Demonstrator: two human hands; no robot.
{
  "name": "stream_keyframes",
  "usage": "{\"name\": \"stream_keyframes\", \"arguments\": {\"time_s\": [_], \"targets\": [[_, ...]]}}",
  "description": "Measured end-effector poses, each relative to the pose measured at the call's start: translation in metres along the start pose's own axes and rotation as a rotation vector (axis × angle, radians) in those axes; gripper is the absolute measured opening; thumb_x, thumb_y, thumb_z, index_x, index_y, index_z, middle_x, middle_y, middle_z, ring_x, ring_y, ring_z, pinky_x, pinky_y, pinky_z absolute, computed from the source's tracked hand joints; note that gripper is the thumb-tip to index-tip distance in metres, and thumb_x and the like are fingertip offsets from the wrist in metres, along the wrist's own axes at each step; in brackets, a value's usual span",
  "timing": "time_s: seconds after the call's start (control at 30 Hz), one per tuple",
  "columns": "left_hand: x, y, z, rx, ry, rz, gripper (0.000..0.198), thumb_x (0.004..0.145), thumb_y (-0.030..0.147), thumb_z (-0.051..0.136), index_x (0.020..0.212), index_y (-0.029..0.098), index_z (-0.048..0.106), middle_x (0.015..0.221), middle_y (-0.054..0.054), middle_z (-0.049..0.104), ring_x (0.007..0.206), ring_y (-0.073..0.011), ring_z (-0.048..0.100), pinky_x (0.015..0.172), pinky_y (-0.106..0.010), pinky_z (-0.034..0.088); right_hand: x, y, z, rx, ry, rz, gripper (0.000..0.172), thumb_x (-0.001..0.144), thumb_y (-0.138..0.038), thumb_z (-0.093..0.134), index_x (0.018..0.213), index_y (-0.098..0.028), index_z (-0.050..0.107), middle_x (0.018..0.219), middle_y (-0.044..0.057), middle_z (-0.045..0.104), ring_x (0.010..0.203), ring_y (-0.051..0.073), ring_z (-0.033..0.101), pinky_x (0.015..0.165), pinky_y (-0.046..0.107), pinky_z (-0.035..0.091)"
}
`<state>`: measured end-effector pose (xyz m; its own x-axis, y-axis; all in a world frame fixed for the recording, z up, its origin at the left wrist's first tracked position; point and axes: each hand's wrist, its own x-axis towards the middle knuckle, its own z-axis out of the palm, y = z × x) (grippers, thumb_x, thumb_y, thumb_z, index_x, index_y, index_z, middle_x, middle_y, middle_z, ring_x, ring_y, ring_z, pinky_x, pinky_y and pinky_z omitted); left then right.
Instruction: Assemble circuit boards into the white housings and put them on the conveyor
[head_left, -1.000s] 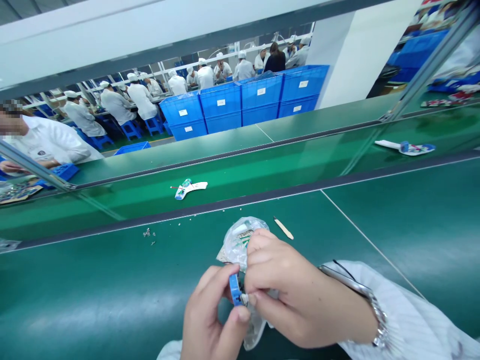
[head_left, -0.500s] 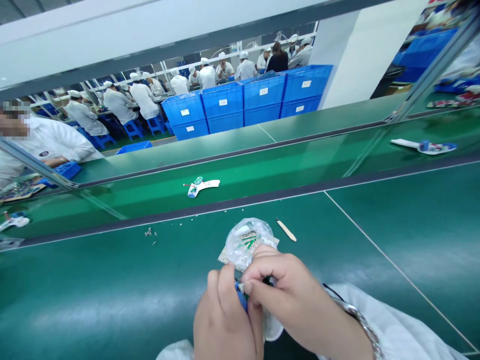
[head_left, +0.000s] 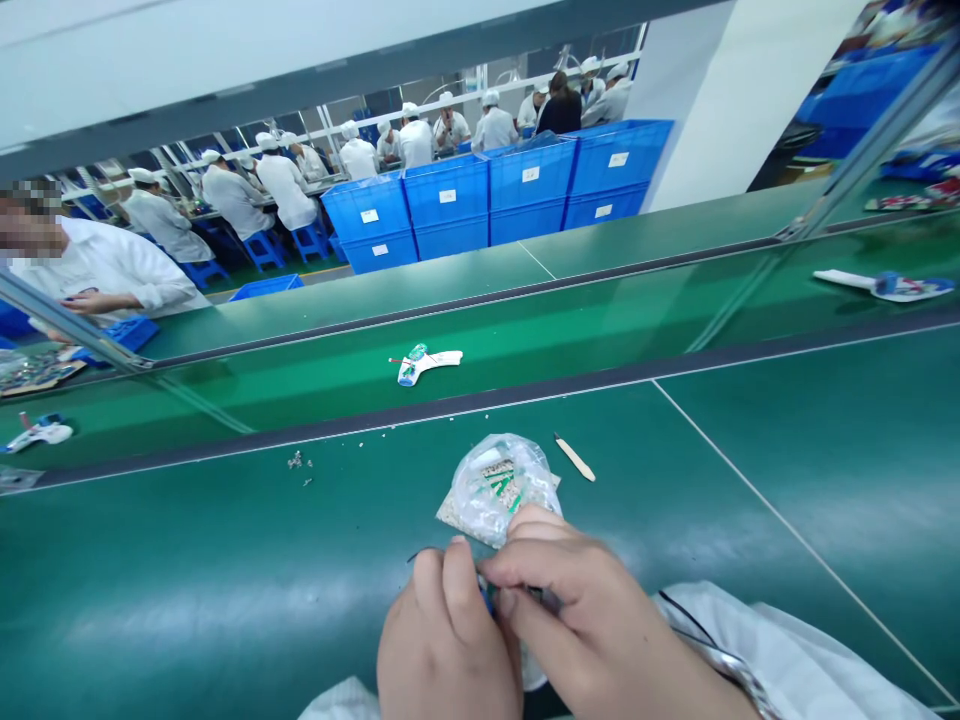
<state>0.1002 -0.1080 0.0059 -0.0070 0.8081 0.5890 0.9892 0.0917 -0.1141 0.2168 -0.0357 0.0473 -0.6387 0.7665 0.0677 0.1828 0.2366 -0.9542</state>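
My left hand (head_left: 451, 635) is closed around a white-and-blue plastic housing (head_left: 534, 670), mostly hidden beneath both hands. Against its upper part, my right hand (head_left: 581, 610) pinches thumb and forefinger together; whatever lies between those fingertips is too small and covered to name. A thin dark wire end (head_left: 412, 558) sticks out by the left fingers. Just beyond the hands lies an open clear plastic bag (head_left: 469, 485) with small green-and-beige pieces inside. To its right rests a slim tool with a pale handle (head_left: 577, 460) and a dark tip.
Several small screws (head_left: 296, 460) lie at left on the green bench (head_left: 187, 570). Behind it, a green conveyor belt (head_left: 570, 325) carries a white housing with wires (head_left: 427, 364) and others at both ends. Blue crates (head_left: 450, 205) and people in white stand farther off.
The housings on the belt have moved right. My hands have shifted slightly down, still together, and the blue part between them shows less. A dark wire end now shows by the left fingers.
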Motion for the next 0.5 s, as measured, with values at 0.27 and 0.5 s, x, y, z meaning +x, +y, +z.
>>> {"name": "stream_keyframes", "arguments": {"time_s": [0.27,0.5], "targets": [[0.007,-0.002,0.006,-0.425,-0.337,-0.216,0.039,0.089,0.024,0.037,0.127,0.015,0.036,0.113,-0.020,0.060,0.082,-0.0321,0.066,0.065,-0.040,0.048,0.021,0.022,-0.006,0.265,-0.086,0.216,0.015,0.071,-0.011,0.054,0.065,-0.016,0.066,0.065,0.001,0.062,0.061,0.013,0.056,0.058,0.024,0.045],[0.021,-0.021,0.010,-0.789,-0.566,-0.436,0.054,0.091,0.045,0.035,0.137,0.017,0.038,0.107,-0.014,0.056,0.076,-0.0256,0.060,0.062,-0.037,0.048,0.128,0.091,-0.117,0.084,0.523,0.281,0.016,0.090,-0.027,0.059,0.091,-0.012,0.064,0.086,0.003,0.066,0.071,0.012,0.062,0.065,0.027,0.053]]}}
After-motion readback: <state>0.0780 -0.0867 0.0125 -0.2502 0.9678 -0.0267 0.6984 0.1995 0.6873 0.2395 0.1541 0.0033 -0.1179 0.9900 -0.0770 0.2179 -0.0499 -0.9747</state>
